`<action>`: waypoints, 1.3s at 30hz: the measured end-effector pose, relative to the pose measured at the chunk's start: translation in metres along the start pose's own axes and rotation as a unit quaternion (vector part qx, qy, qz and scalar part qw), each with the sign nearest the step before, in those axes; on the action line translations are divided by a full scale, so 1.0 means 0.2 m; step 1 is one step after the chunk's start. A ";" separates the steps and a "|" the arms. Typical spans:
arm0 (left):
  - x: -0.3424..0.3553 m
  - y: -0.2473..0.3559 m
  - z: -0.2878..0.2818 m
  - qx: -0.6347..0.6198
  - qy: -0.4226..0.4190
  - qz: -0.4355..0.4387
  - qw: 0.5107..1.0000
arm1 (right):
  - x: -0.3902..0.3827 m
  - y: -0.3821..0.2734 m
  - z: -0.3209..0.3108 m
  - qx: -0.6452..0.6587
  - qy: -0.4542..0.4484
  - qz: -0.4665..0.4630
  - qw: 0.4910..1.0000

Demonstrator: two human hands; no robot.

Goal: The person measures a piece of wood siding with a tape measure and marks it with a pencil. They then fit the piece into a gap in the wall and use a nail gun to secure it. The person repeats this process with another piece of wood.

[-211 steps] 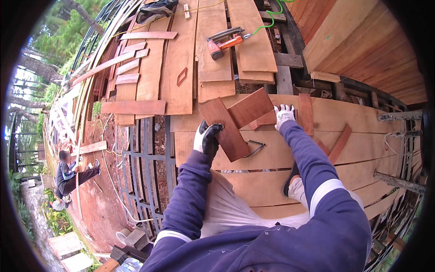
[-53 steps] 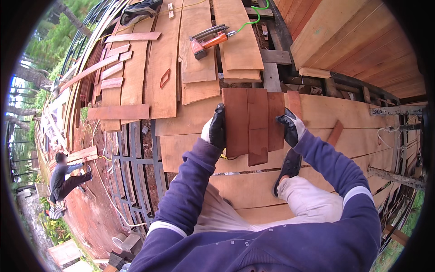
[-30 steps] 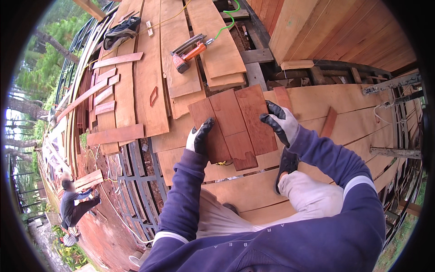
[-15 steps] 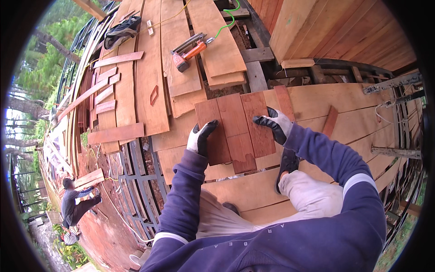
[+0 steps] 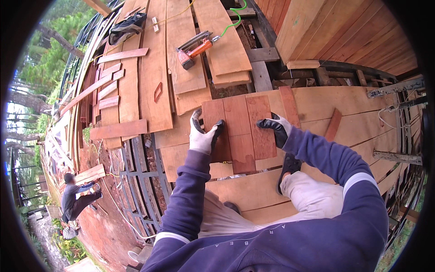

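Observation:
Several short reddish-brown wooden boards (image 5: 237, 119) lie edge to edge in front of me as a panel, the middle strip made of two pieces. My left hand (image 5: 206, 133), in a white and black glove, grips the left board, thumb on its face and fingers along its outer edge. On the opposite side my right hand (image 5: 277, 130), gloved alike, holds the right board (image 5: 261, 136) with its thumb on top; its other fingers are partly hidden. A dark damp-looking patch marks the lower middle piece.
An orange nail gun (image 5: 192, 53) with a green hose (image 5: 229, 25) lies on long planks (image 5: 181, 31) ahead. Reddish offcuts (image 5: 118, 129) and a dark bag (image 5: 127, 29) are at left. Open joists (image 5: 260, 75) show gaps. Another person (image 5: 78, 197) crouches far left.
My left hand has shifted on the board: its fingers now show along the outer edge, where they were hidden before. My right hand keeps its hold. The whole view has shifted slightly.

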State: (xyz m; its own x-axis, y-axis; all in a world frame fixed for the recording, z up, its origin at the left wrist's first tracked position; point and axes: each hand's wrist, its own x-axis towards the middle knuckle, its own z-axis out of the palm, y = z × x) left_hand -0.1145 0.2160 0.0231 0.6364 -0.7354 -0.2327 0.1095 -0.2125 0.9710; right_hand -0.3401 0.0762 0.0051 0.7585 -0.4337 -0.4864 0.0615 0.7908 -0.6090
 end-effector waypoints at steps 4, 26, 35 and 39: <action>-0.07 0.13 0.05 0.491 0.141 0.262 0.819 | -0.06 -0.02 0.12 0.001 0.026 -0.029 0.999; -0.18 -0.02 0.11 -0.363 -0.093 0.038 0.926 | -0.14 -0.05 0.63 -0.775 -0.016 -0.464 0.428; -0.12 -0.16 0.04 0.006 -0.043 0.155 0.987 | -0.16 -0.19 0.80 -0.846 -0.113 -0.346 0.391; -0.09 -0.06 0.05 -0.349 -0.129 0.023 0.928 | -0.19 -0.28 0.76 -0.788 -0.150 -0.361 0.475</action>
State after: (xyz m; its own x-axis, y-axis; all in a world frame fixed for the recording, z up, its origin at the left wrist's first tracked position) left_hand -0.1351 0.2250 0.0153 0.4580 -0.8824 -0.1075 0.6113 0.2248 0.7588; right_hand -0.2734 0.1136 0.1522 0.9817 -0.0776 0.1738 -0.0064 -0.9262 -0.3771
